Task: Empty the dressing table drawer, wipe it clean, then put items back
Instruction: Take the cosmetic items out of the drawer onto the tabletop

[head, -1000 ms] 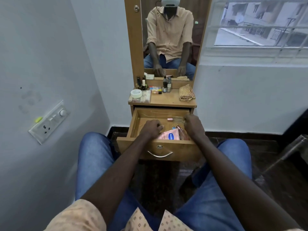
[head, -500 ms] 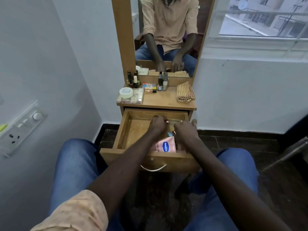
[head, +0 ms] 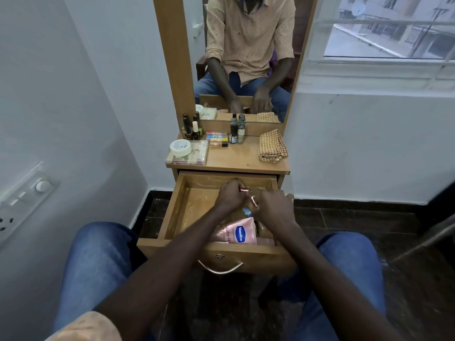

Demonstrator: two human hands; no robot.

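Drawer point(head: 172, 210) pulled fully out, front edge just above the knees.

Left hand point(head: 231, 196): inside the drawer, over its back half. Fingers curled, pinching a small rose-gold tube point(head: 243, 190); tube end pokes out toward the right hand.

Right hand point(head: 276, 208): just beside the left, knuckles up, near the drawer's right wall. Fingers curled in, pinching a second rose-gold tube point(head: 255, 202) at the tips. Tube tilted, lying in the gap between the two hands. Cannot tell whether the two tubes touch.

Below that gap: a small blue item point(head: 247, 211), too small to identify.

Nearer the body than both hands: pink lotion bottle point(head: 236, 232) lying flat against the drawer front, partly under the left wrist.

Left of the left hand: bare wooden drawer floor.

Beyond the hands, on the table top point(head: 236, 159):
- folded checked cloth point(head: 272, 146), past the right hand;
- white jar point(head: 180, 147) sitting on a clear box point(head: 197, 157), past and left of the left hand;
- small bottles point(head: 237, 132) upright against the mirror point(head: 246, 57).
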